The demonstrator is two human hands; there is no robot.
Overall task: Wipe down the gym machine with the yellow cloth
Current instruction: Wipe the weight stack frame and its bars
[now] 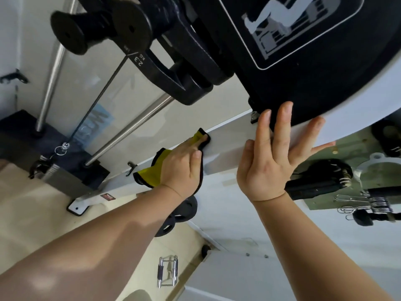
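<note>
The left hand [180, 164] lies palm-down with its fingers flattened over the yellow cloth with dark edging [152, 172], pinning it against the pale grey, flat-faced beam of the gym machine [230, 135]; it presses the cloth rather than closing around it, a corner of the fabric peeping out past the fingertips and a larger fold bunched behind the wrist side. The right hand [275, 157] is spread wide open, holding nothing, its palm braced flat on the same beam just beside the left, fingertips reaching up to the curved black shroud with a white pictogram [303, 61]. The beam's long axis runs diagonally, from the lower left near the black weight stack [32, 144] and polished steel guide rods [130, 129] up towards the right. The cloth therefore sits between bare beam on both sides, and the left hand alone is placed to work it. My reading is that the coming stroke should follow that diagonal; going up-right, the bracing right hand stands in the path and would need to lift or shift.
</note>
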